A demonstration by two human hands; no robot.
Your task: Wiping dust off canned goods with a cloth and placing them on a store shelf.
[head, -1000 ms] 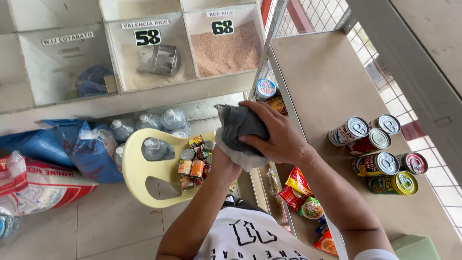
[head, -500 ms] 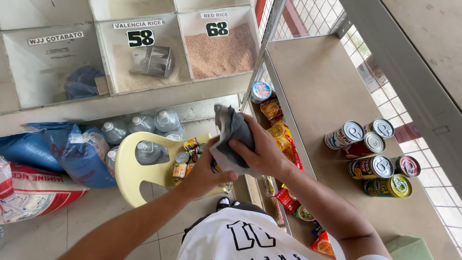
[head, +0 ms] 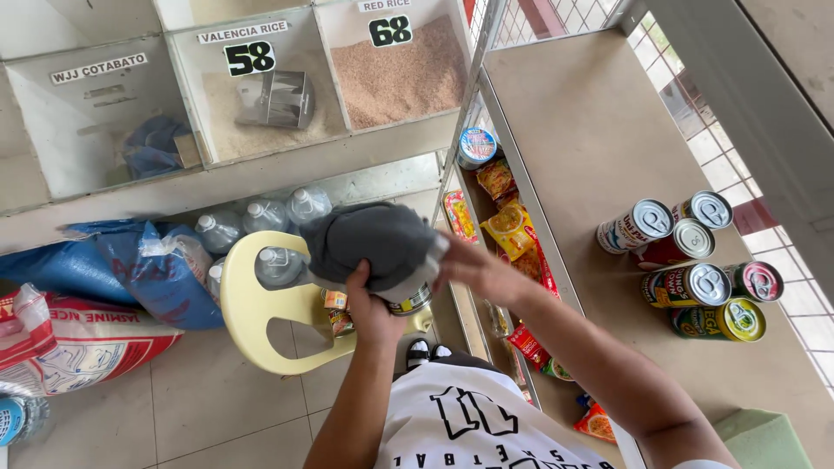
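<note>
A soft, crumpled dark-grey cloth [head: 369, 243] is bunched over a round metal tin can [head: 408, 300], of which only the shiny lower rim and a strip of label show beneath the folds. The left hand [head: 369, 304] is clamped from below on cloth and can together, fingers curled up into the fabric. The right hand [head: 473, 269] touches the cloth's right edge with its fingers pressed against it; whether it truly grips cannot be told. The bundle is held in the air above a pale-yellow moulded plastic chair [head: 261, 321], just left of a smooth beige shelf top [head: 591, 130]. On that shelf stand several cylindrical tins with pull-ring lids [head: 686, 260], well apart from the hands. Clear plastic water bottles [head: 261, 217] cluster beside the chair, near a blue woven sack [head: 130, 269].
</note>
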